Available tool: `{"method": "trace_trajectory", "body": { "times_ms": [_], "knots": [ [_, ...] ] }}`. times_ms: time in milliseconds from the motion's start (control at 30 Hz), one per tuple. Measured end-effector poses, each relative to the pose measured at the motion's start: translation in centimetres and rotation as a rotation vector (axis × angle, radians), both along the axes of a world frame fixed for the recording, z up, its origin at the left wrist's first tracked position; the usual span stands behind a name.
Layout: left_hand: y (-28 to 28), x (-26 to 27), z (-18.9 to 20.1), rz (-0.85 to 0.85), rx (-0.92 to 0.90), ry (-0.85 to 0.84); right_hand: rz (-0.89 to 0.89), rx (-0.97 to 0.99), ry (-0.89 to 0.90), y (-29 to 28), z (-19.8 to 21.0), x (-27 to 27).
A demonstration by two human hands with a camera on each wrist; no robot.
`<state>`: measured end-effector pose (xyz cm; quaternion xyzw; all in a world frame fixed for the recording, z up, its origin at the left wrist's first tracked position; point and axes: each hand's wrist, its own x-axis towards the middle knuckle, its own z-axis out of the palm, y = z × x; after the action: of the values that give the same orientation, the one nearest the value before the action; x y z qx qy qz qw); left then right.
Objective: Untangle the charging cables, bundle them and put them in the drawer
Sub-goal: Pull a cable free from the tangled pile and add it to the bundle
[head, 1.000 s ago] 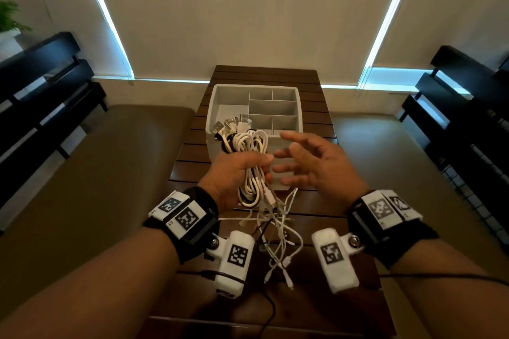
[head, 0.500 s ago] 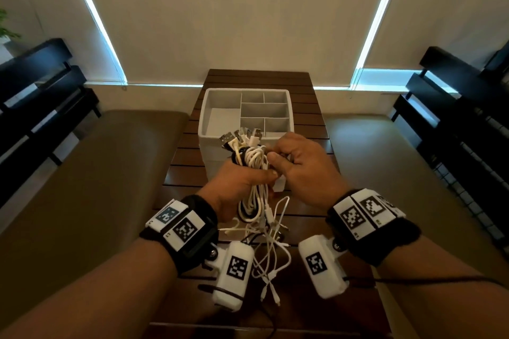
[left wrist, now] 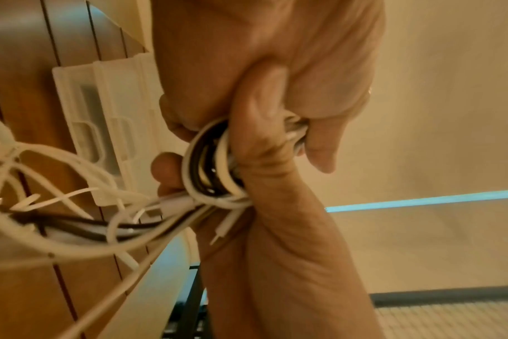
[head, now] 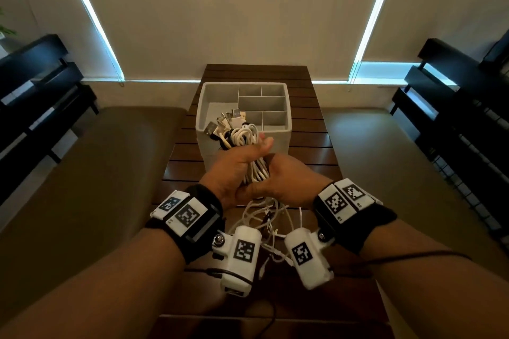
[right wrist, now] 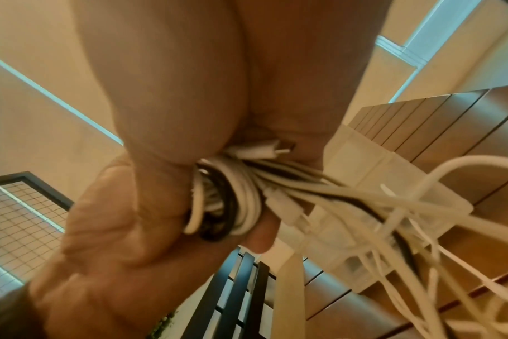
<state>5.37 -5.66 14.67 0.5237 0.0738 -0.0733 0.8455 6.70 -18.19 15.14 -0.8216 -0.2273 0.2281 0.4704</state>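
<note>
Both hands hold the cable bundle just above the desk, in front of the white divided drawer, which sits at 12 o'clock from the hands. The left hand wraps its fingers and thumb around the upper part of the coiled white and black cables, with the USB plugs fanning out at 11 o'clock over the drawer's near wall. The right hand closes on the lower part of the same coil from 3 o'clock.

The main risk, as I judge it, lies below the grip. A loose tangle of cable tails hangs at 6 o'clock between the 2 wrist cameras, unwound. If the bundle goes forward to the drawer now, those tails will likely drag on the desk, catch a wrist camera, or trail over the drawer's rim. A slackened grip from either hand could let the coil spring open. The splayed plugs may also snag a divider, and the compartments look small for so thick a coil.
</note>
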Motion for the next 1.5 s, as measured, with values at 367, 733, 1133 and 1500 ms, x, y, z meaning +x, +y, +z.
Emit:
{"method": "trace_trajectory", "body": {
  "times_ms": [367, 733, 1133, 1500],
  "knots": [
    [-0.2, 0.2, 0.3, -0.014, 0.056, -0.122, -0.171, 0.281, -0.099, 0.9, 0.1, -0.6],
    [-0.6, 0.2, -0.2, -0.064, -0.176, 0.01, -0.033, 0.162, 0.105, 0.7, 0.3, -0.6],
    [-0.9, -0.2, 0.3, -0.071, -0.013, 0.049, -0.025, 0.301, 0.292, 0.0, 0.6, -0.9],
    [-0.6, -0.6, 0.8, -0.199, -0.061, 0.097, -0.223, 0.219, 0.029, 0.2, 0.4, -1.8]
  ]
}}
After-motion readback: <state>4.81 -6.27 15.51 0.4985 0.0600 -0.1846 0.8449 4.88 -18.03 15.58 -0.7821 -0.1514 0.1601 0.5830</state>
